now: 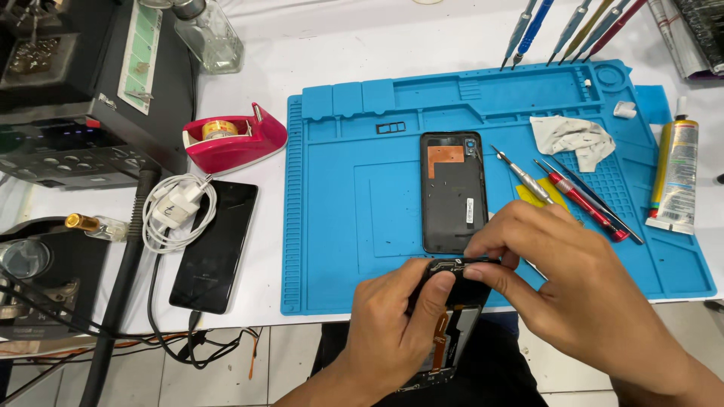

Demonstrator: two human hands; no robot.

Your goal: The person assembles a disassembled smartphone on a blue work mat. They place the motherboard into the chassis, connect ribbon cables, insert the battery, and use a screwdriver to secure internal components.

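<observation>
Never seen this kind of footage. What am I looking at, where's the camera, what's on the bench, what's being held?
There is no machine here: a person works with two bare hands, and the single picture comes from a camera on their head, looking down at a white bench.

The left hand grips an opened phone body, its insides and an orange flex strip showing. The right hand pinches at the phone's top edge.

On the bench lies a blue work mat. On it are a black phone back cover, a red-handled screwdriver, tweezers and a crumpled wipe. A glue tube lies at the mat's right edge.

Left of the mat are a red tape dispenser, another black phone and a white charger with coiled cable.
</observation>
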